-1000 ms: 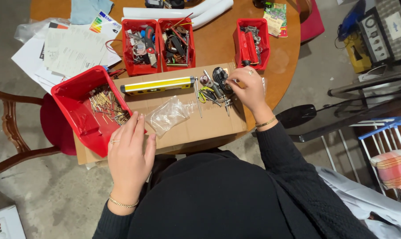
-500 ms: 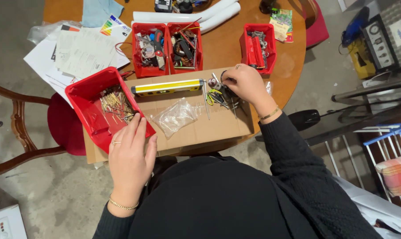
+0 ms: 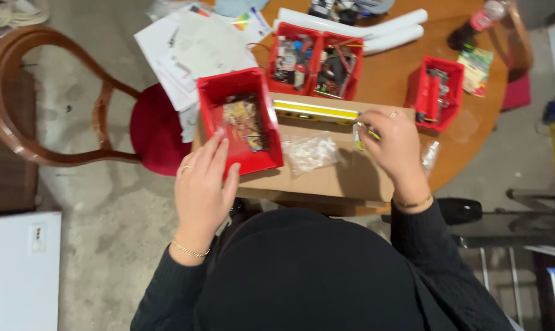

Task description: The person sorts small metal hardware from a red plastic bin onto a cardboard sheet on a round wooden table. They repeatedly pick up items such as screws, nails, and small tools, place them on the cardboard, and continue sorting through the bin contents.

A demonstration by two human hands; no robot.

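Right hand [image 3: 395, 144] covers the small tools on the cardboard box [image 3: 332, 175]; fingers curled on a yellow-green bit [image 3: 368, 133], grip unclear. Left hand [image 3: 203, 190] lies open, fingertips on near rim of red bin [image 3: 219, 101] of blurred screws. Round wooden table [image 3: 394, 76], concrete floor, chair [image 3: 57, 104] left.

A home workroom or garage corner used for sorting hardware, by the look of it. The floor [image 3: 100, 245] is bare, stained concrete. A round wooden counter [image 3: 394, 73] carries red plastic bins [image 3: 314, 58] just beyond the fingers [image 3: 213, 153], crammed with small tools, wire and metal bits; one bin [image 3: 241, 122] under the left fingers holds brassy screws or nails. A yellow spirit level [image 3: 314, 111] lies on flattened cardboard [image 3: 345, 175]. White pipes [image 3: 363, 27] lie farther out, and a domestic wooden chair with a red seat [image 3: 149, 132] stands left of the fingers.
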